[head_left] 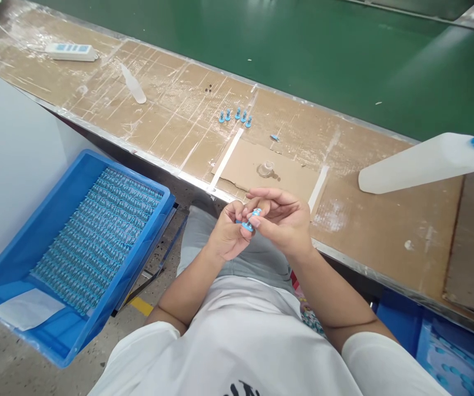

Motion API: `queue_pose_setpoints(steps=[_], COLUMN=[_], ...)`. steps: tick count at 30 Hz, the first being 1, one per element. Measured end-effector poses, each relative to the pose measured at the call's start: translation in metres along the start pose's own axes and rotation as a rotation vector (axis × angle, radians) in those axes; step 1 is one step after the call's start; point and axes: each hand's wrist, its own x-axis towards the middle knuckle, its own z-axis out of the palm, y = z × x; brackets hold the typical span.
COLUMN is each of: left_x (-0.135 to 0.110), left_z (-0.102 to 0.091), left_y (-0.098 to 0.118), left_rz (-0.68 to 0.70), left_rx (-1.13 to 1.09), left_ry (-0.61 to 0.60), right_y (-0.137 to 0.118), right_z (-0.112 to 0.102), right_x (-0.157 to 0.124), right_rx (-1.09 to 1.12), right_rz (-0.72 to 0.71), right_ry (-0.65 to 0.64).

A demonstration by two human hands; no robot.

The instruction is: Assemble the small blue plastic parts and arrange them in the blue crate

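Over my lap, just off the bench edge, my left hand [232, 231] is closed on a small blue plastic part [246, 225] with a round base. My right hand [284, 220] meets it and pinches a second blue piece [255, 213] with white marks between thumb and fingers. The two pieces are close together; whether they touch I cannot tell. Beyond my hands a small clear cup [267, 168] sits on a cardboard sheet [292, 184]. Several blue parts with dark stems [237, 114] stand upright farther back, and one blue piece [274, 137] lies on its side.
At the left is a blue tray [71, 170] with rows of blue parts [100, 236] and a white sheet [28, 309]. A squeeze bottle [133, 85], a power strip [71, 52] and a large white bottle [422, 163] are on the bench. A green belt [286, 55] runs behind.
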Motion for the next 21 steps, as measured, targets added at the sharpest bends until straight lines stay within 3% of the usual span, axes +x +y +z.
queue_pose_setpoints(steps=[7, 14, 21], left_x=[-0.004, -0.003, -0.006], left_z=[0.004, 0.001, -0.003], left_y=[0.0, -0.004, -0.007], left_rz=[0.011, -0.001, -0.028], left_rx=[-0.023, -0.061, -0.078], left_ry=[-0.041, -0.006, 0.052], right_y=[-0.002, -0.003, -0.003], right_z=[0.0, -0.011, -0.009], right_x=[-0.005, 0.0, -0.001], right_rx=[0.014, -0.049, -0.025], right_rz=[0.05, 0.015, -0.037], right_ry=[-0.041, -0.053, -0.041])
